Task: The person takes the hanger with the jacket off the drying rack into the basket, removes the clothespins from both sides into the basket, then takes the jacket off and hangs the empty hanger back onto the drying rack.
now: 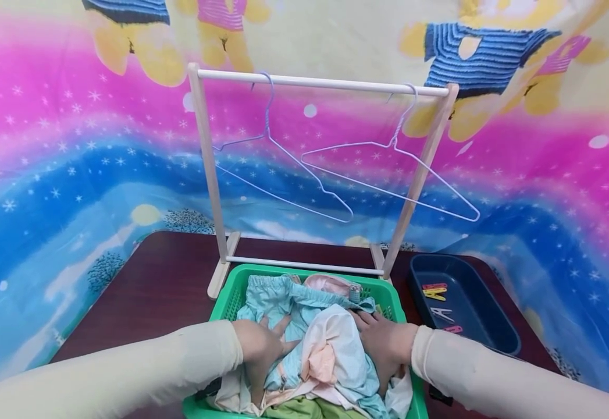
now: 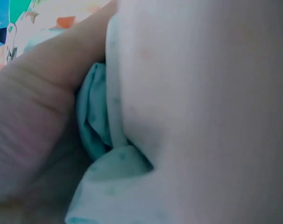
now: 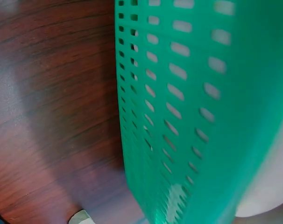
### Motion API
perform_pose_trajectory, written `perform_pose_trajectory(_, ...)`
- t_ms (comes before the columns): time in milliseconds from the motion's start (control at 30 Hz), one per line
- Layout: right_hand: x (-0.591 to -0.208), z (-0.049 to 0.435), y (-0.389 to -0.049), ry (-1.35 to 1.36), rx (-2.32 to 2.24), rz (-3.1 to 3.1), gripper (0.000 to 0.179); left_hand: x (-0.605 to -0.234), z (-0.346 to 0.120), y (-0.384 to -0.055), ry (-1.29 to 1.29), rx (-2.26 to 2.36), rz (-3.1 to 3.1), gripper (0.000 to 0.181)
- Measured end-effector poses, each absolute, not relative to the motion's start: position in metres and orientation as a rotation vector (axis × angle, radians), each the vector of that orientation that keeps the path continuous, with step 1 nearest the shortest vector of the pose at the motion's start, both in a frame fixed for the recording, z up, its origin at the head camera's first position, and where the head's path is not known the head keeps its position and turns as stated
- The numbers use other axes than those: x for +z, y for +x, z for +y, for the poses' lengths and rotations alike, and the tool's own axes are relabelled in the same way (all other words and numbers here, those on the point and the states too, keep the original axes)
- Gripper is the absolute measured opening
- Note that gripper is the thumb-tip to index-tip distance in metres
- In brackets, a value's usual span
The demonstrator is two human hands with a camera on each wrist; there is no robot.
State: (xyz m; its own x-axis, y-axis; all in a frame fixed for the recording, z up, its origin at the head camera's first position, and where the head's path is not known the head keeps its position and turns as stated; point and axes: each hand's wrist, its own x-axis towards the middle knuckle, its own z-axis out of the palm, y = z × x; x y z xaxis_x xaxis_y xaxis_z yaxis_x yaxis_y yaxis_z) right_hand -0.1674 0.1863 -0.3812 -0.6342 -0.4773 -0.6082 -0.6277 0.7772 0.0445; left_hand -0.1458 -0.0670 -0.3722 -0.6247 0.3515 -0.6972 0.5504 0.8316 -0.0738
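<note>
A green plastic basket [image 1: 401, 308] holds a heap of clothes. My left hand [image 1: 264, 349] lies in the left side of the heap, its fingers spread over a light-blue garment [image 1: 270, 294] with a gathered waistband. In the left wrist view, folds of teal cloth [image 2: 94, 109] show beside the thumb. On the right side my right hand [image 1: 383, 343] rests against the clothes with fairly straight fingers, inside the basket rim. Between the hands bulges a white garment with a peach patch [image 1: 321, 364]. Green cloth [image 1: 309, 408] shows at the near end. The right wrist view has the basket's perforated wall [image 3: 179, 116].
Behind the basket stands a wooden rack [image 1: 325, 83], with a purple wire hanger [image 1: 283, 148] and a paler wire hanger [image 1: 435, 169] on its bar. At right, a dark blue tray [image 1: 472, 302] holds yellow, white and pink clothespins. A printed curtain surrounds the brown table [image 1: 147, 285].
</note>
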Motion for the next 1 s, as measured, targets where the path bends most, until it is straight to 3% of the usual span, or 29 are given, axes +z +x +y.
perform_pose_trajectory(667, -0.344, 0.22, -0.163, -0.766, -0.207, 2.365, 0.107, -0.325, -0.102, -0.136, 0.751, -0.006, 2.36, 0.129)
perform_pose_trajectory(800, -0.336, 0.231, -0.158, -0.797, -0.316, 2.362, 0.096, -0.316, -0.116, -0.135, 0.774, 0.154, 2.354, 0.116)
perform_pose_trajectory(1000, -0.332, 0.249, -0.15, -0.913, -0.535, 2.426, 0.072, -0.311, -0.137, -0.137, 0.866, 0.497, 2.465, 0.082)
